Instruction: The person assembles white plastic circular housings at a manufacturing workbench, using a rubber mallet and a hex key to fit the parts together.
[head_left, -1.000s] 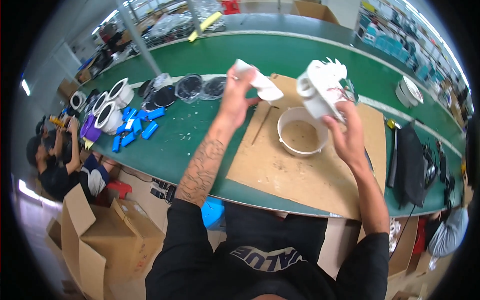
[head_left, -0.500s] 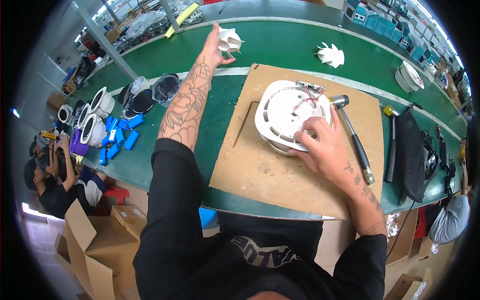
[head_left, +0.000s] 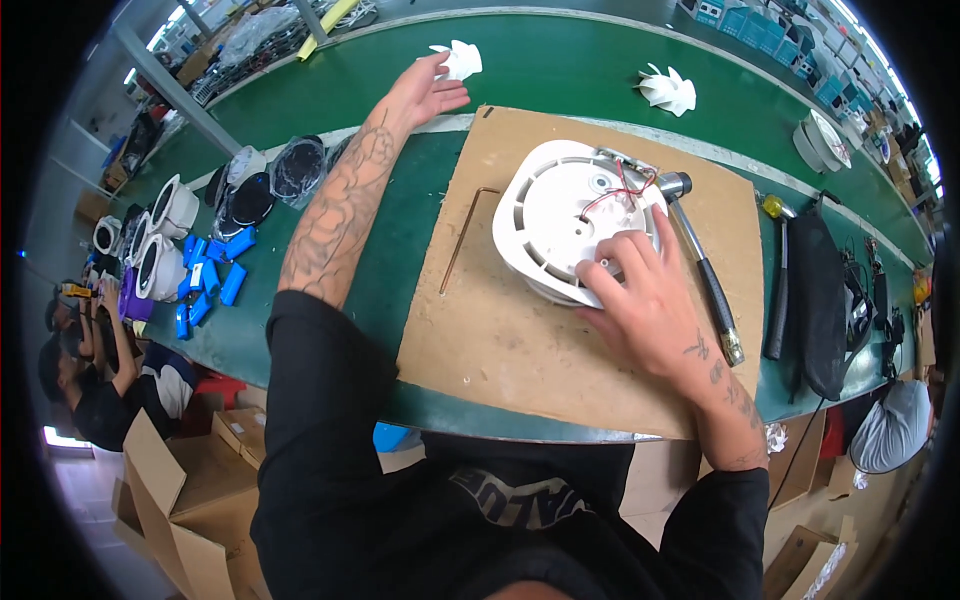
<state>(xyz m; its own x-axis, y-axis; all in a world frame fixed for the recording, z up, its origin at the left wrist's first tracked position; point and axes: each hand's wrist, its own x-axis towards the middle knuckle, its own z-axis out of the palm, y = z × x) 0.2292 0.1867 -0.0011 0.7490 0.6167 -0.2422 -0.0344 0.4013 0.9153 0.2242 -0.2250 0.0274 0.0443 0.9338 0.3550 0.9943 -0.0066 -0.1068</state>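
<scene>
My left hand [head_left: 428,92] is stretched out over the far side, fingers apart and palm bare. Just beyond its fingertips a white fan impeller [head_left: 462,61] lies on the green surface. Nearer to me, a round white fan housing [head_left: 545,205] rests on the cardboard sheet, with red wires [head_left: 624,192] and a small circuit board [head_left: 627,162] at its far edge. My right hand [head_left: 632,275] grips the housing's near right rim, with the thumb low at the side and fingers curled on top. A second white impeller [head_left: 667,91] lies farther right.
Beside the housing lie a hammer [head_left: 708,270] and a bent metal rod [head_left: 463,240] on the cardboard [head_left: 500,350]. Another hammer [head_left: 779,290] and a black bag [head_left: 822,310] are to the right. Blue wrapped parts [head_left: 210,280] and white housings [head_left: 165,265] crowd the left; people sit beyond.
My left hand has let go of the impeller, which now lies on the green surface, and has drawn slightly back from it. My right hand stays on the housing.
</scene>
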